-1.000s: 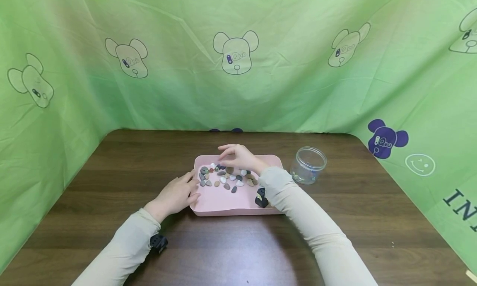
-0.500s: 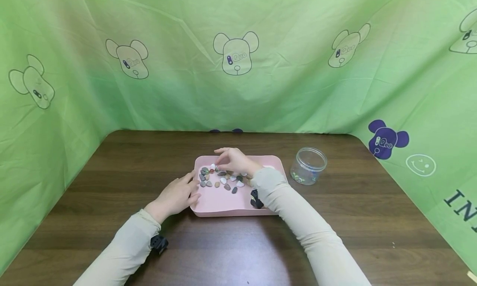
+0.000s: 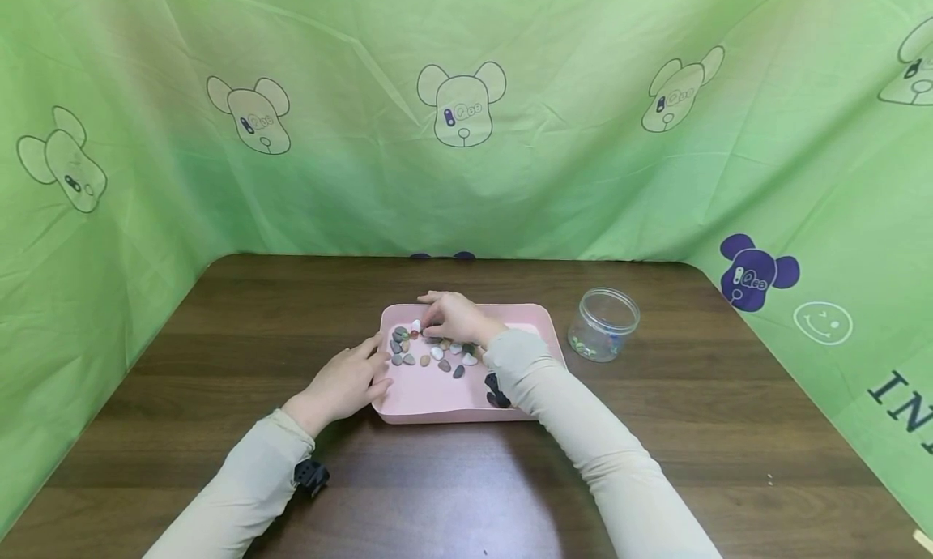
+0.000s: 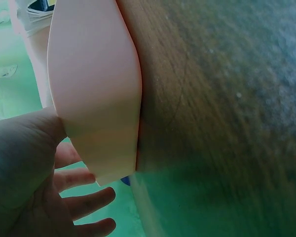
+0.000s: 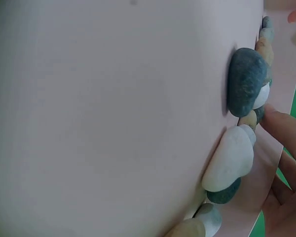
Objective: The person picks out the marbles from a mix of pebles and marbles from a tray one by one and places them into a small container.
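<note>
A pink tray (image 3: pixel 430 397) holds several pebbles (image 3: pixel 458 372) in grey, white and tan. Among them lies a small shiny red piece (image 3: pixel 415 334). My left hand (image 3: pixel 348 381) rests over the tray's left rim; in the left wrist view its thumb goes behind the tray wall (image 4: pixel 96 74) and its fingers are spread. My right hand (image 3: pixel 455 317) is low over the far part of the pebbles. In the right wrist view a digit touches a small dark pebble (image 5: pixel 259 114); whether it is pinched is hidden. A large dark pebble (image 5: pixel 246 81) lies nearer the camera.
A clear open jar (image 3: pixel 603 332) stands right of the tray, with small green and blue pieces at its bottom. Brown wood table (image 3: pixel 452 486) surrounds both. A green printed curtain (image 3: pixel 466 186) hangs behind the table and along its sides.
My right hand has come down and slightly left, from above the tray's far side to the pebbles. The left hand and the jar look unmoved.
</note>
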Motion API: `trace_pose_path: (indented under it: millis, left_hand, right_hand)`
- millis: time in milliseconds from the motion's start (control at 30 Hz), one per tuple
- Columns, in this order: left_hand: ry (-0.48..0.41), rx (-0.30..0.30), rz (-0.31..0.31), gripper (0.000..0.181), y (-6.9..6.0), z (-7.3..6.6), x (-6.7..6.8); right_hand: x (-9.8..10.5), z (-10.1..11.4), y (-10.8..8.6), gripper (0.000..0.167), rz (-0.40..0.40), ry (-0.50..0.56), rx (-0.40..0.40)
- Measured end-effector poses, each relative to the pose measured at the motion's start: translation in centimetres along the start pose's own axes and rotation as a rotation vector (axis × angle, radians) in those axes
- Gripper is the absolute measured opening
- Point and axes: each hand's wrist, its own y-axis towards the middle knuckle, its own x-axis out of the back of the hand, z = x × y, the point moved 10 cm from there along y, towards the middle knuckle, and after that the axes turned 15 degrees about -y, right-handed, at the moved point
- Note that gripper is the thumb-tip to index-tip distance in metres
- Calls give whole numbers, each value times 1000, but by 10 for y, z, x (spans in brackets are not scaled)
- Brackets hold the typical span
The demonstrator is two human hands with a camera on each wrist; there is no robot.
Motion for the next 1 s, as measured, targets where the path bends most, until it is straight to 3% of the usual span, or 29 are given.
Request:
trace_pose_path:
  millis: [500,1000]
  left_hand:
    - [1,0,3,41,0,0,1]
    - [-13,19,15,42,0,0,0]
  right_hand:
    - [-6,-2,6,9,15,-59,-46]
    - [17,0,-2,11,-89,64,9]
